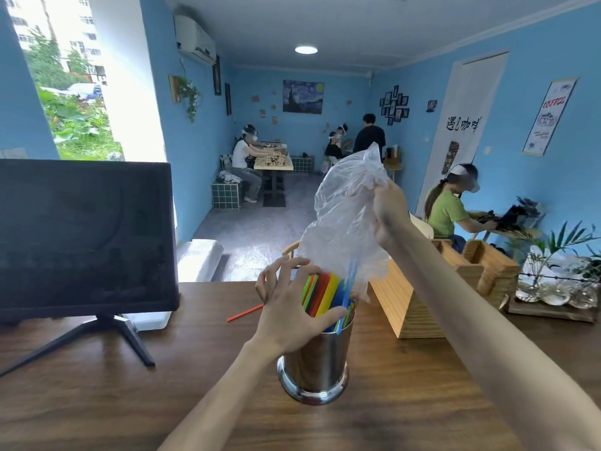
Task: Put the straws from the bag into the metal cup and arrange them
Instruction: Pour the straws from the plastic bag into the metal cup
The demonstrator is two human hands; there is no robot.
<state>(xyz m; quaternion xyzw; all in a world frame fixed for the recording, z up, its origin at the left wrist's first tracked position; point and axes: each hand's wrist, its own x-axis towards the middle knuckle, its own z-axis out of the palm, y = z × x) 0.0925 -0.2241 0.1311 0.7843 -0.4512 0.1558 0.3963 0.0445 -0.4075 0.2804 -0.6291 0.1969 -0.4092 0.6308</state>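
Your two forearms reach in from the near edge of the surface (97, 385), a dark wood top that runs the full width of the view. Largest on it is the black monitor (84, 236) on its splayed stand at the far left; a slatted wooden box (406, 304) sits at the far right, just beside the work.

Your right hand (388, 213) holds the clear plastic bag (344, 216) upside down above the cup, its grip bunched tight around the crumpled closed end. The bag is soft, light and slippery, so keep hold of the gathered end and let the mouth hang free.

The metal cup (317, 362) stands upright mid-surface, near the middle of its depth. It looks stiff, smooth and probably top-heavy once filled.

Your left hand (292, 307) has its fingers spread and lightly curved against the bundle of coloured straws (322, 292) at the rim, steadying them without closing round them. A few blue ones are partly inside the bag's mouth. They are light, thin and springy; gather them by the upper ends.

One orange straw (244, 313) lies loose on the surface left of the cup.

Open room lies left and toward you; the box crowds the right.
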